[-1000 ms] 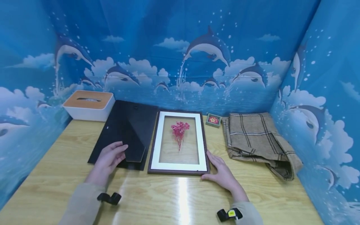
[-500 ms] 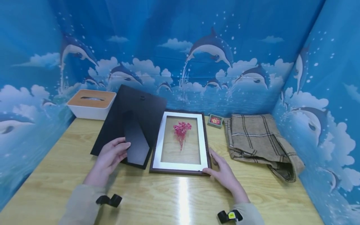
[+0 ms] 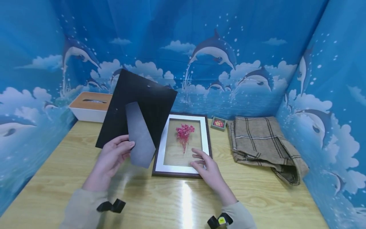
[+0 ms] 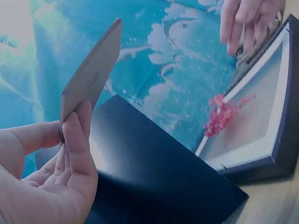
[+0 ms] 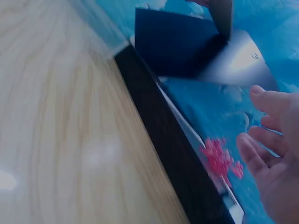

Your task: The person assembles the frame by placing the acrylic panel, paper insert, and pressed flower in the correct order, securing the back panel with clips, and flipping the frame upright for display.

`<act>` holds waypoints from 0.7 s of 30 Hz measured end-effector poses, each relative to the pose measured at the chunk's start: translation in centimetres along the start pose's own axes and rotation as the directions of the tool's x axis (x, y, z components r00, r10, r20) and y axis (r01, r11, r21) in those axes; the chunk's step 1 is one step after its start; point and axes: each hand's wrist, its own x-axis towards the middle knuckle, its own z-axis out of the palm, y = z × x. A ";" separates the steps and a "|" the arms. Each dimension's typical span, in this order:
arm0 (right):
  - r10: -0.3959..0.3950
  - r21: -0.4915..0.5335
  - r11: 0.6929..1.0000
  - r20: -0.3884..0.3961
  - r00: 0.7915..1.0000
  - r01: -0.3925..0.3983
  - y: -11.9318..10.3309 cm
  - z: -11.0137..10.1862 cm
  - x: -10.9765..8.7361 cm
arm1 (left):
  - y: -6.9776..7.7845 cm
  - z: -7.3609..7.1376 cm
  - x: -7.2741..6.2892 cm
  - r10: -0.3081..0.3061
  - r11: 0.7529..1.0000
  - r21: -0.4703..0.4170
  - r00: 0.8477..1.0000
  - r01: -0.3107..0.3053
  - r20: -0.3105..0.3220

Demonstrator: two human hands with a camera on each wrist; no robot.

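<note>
My left hand (image 3: pixel 112 159) pinches the easel leg (image 3: pixel 140 136) of a black picture-frame backing board (image 3: pixel 114 111). In the left wrist view, thumb and fingers meet on the edge of that leg (image 4: pixel 91 70), which stands out from the board (image 4: pixel 154 163). The board is tilted, raised off the table, its right edge overlapping the picture frame (image 3: pixel 177 174) in the head view. That dark-rimmed frame lies flat, with a white mat and a bunch of pink dried flowers (image 3: pixel 184 131) inside. Over the frame's lower right part hovers my right hand (image 3: pixel 210 173), fingers relaxed and holding nothing.
A white tissue box (image 3: pixel 88 114) with a wooden lid stands at the back left, partly behind the board. Right of the frame are a small green box (image 3: pixel 218 123) with a red and yellow design and a folded plaid cloth (image 3: pixel 257 140). A dolphin-print curtain surrounds the table.
My left hand has lifted the backing board off the table by its easel leg, and the leg has swung outward. My right hand has left the frame's right edge and moved left over it.
</note>
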 end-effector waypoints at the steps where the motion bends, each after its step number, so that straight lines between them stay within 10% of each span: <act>1: 0.002 0.026 1.000 0.007 1.000 -0.002 -0.9 0.4 0.2 | 0.2 0.3 -0.2 0.010 1.000 -0.002 1.000 -0.010 0.008; 9: -0.011 0.145 0.989 0.016 1.000 0.008 -5.4 2.8 3.1 | 1.6 2.0 -1.8 0.034 0.999 0.009 0.999 -0.035 0.035; 21: 0.046 0.234 0.972 -0.080 0.996 -0.026 -3.4 5.6 9.3 | 3.4 3.4 -4.6 0.082 0.995 0.045 0.991 -0.087 0.105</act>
